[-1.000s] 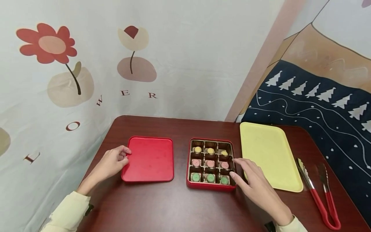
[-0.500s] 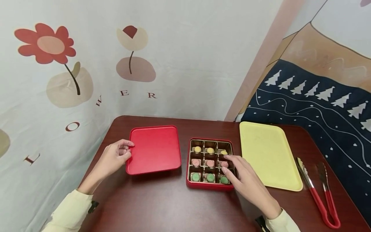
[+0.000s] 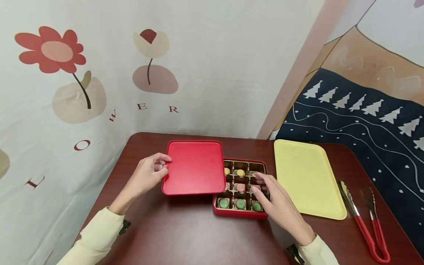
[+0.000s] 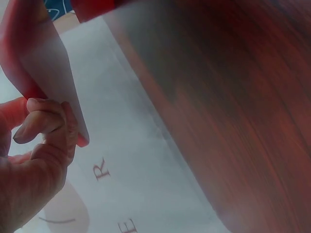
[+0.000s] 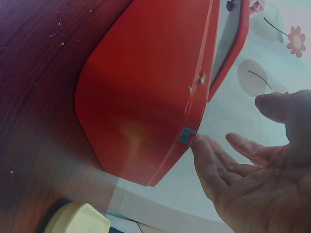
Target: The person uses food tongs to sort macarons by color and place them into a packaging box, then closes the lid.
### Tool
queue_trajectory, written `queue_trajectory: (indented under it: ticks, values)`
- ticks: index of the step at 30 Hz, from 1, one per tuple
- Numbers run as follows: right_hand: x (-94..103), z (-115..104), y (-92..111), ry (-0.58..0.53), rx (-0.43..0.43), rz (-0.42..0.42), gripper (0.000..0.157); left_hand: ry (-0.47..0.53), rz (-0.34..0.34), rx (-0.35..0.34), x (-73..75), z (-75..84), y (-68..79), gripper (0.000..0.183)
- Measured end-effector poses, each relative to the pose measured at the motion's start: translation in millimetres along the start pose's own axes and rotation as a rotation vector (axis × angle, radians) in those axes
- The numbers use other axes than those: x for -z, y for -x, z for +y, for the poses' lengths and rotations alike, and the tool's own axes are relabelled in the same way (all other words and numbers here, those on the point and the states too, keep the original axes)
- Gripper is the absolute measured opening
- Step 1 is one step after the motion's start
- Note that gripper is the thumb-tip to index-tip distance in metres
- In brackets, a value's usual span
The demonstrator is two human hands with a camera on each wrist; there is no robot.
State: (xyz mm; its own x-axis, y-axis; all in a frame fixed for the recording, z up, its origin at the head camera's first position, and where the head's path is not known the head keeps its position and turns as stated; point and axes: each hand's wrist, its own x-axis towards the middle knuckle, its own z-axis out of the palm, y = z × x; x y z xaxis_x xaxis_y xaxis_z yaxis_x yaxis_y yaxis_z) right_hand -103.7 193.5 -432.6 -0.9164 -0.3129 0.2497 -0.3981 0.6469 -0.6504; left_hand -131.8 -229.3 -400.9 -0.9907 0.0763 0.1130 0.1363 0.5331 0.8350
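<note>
A square red lid [image 3: 195, 167] is pinched at its left edge by my left hand [image 3: 149, 175]. It hangs above the table, and its right side covers the left part of the red tin box [image 3: 240, 213] in the head view. Inside the box, a divided tray holds rows of small sweets: yellow, pink and green [image 3: 240, 203]. My right hand [image 3: 279, 202] is at the box's right side with relaxed fingers, hiding some right-column compartments. The right wrist view has its fingertips [image 5: 201, 145] close against the box's rim; contact is hard to tell. The left wrist view catches the lid's underside [image 4: 46, 58].
A yellow tray [image 3: 308, 180] lies right of the box on the dark red-brown table [image 3: 185, 235]. Tongs with red handles [image 3: 367, 233] rest at the right edge. A patterned curtain [image 3: 215, 73] hangs behind.
My left hand has raised the lid off the table and carried it right, over the box's left edge. The right hand has shifted slightly left, over the box's right side.
</note>
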Motion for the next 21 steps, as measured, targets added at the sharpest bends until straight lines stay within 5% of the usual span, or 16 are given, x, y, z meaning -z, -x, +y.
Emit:
queue_trajectory:
  ticks: [21]
  values:
    - [-0.6, 2.6, -2.8, -0.110, -0.001, 0.015, 0.057, 0.154, -0.139, -0.042, -65.9, 27.8, -17.5, 0.021]
